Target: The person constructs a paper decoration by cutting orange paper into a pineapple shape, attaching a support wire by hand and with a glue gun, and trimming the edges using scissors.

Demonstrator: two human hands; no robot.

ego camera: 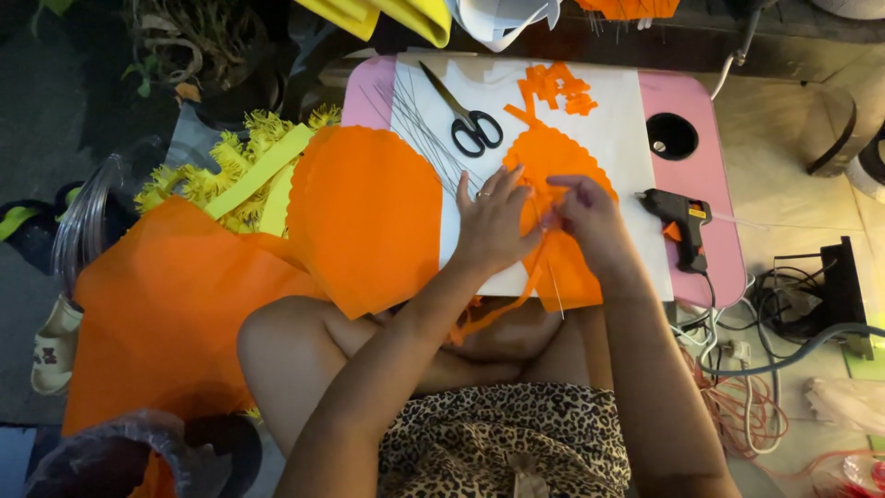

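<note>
Head view: left hand (491, 221) flat, fingers apart, on orange scalloped piece (553, 161); right hand (590, 217) fingers pinch it.

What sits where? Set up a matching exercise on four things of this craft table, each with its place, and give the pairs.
1. black-handled metal scissors
2. black hot glue gun
3. small orange paper scraps
4. round black hole

A. in the pink table's right part
B. far end of the white sheet
C. right edge, beside the right hand
D. left of the scraps, beside thin wires

Pairs: 1-D, 2-C, 3-B, 4-A
</note>
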